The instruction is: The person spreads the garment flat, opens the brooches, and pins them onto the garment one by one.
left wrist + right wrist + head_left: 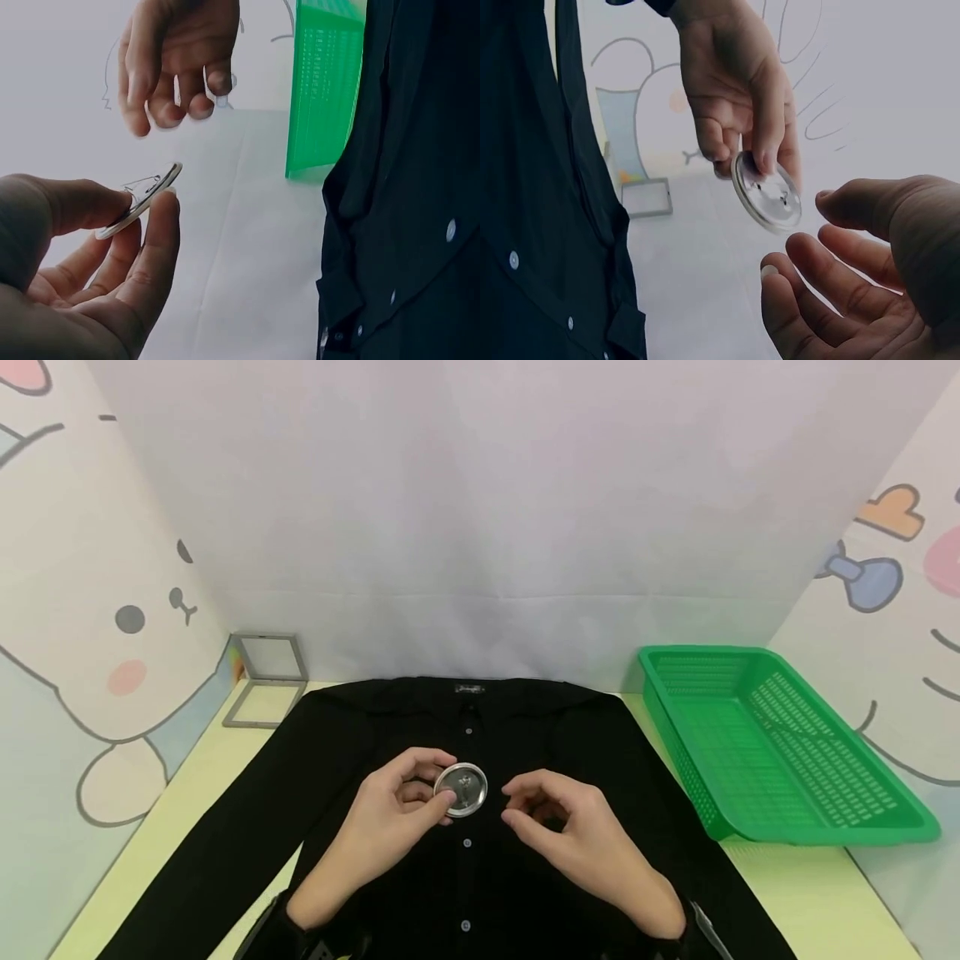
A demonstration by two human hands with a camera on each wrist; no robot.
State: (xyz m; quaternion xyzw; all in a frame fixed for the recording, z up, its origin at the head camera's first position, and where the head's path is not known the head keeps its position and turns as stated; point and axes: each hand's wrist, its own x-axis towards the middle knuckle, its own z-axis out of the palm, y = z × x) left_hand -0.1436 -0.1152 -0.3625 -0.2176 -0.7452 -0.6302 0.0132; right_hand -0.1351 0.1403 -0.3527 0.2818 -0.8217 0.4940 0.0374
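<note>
My left hand (386,814) pinches a round pin-back badge (470,789) between thumb and fingers, its metal back with the pin turned up toward the head camera. In the left wrist view the pin's thin wire (139,181) stands away from the badge's back. My right hand (581,835) hovers just right of the badge, fingers loosely bent and holding nothing. Below both hands a black button-up shirt (420,718) lies spread out, collar at the far side and light buttons down its middle. In the right wrist view, the right fingertips are close under the badge's edge.
A green plastic basket (750,743) stands on the right, beside the shirt. At the back left, a grey hinged double frame (276,681) leans by the wall. Pale yellow tabletop (817,885) shows around the shirt, with a white cloth backdrop (480,527) behind.
</note>
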